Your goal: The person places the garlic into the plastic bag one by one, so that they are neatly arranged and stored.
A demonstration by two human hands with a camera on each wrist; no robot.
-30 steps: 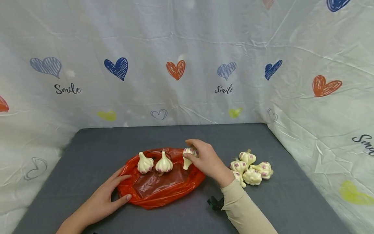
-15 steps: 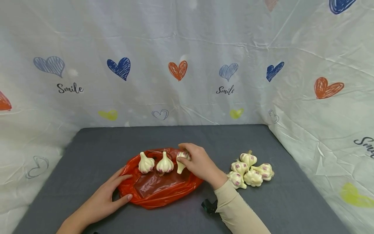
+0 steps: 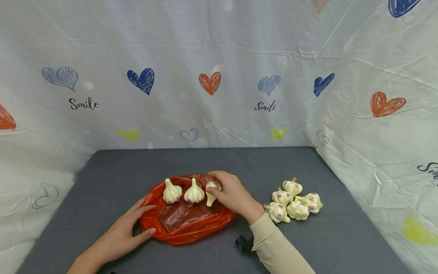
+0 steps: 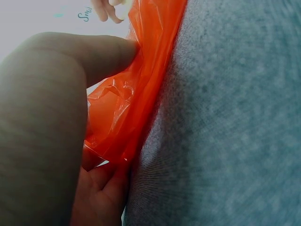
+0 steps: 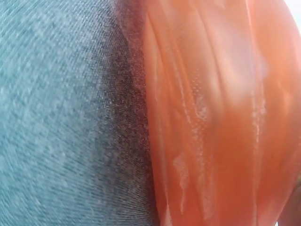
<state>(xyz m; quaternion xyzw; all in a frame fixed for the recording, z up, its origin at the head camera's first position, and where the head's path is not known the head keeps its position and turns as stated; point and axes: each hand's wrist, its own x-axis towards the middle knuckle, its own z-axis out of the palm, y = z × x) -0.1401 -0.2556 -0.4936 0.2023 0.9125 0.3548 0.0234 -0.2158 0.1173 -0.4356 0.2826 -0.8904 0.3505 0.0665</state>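
The right hand (image 3: 236, 194) had moved left, pinching 1 garlic bulb (image 3: 212, 185), stem toward the person, over the red bag (image 3: 184, 235), just right of 2 other bulbs (image 3: 194, 195); the left hand (image 3: 120, 233), fingers spread, touched the bag.

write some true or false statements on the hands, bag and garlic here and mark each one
1. The right hand holds a garlic bulb. True.
2. The left hand also holds a garlic bulb. False: it is at the red bag, touching its left end.
3. The left bulb and the middle bulb at the bag have their stems pointing up. True.
4. The separate garlic pile lies to the left of the bag. False: it lies to the right.
5. That pile has five bulbs. True.
6. Every heart on the backdrop is blue. False: some hearts are orange or yellow.
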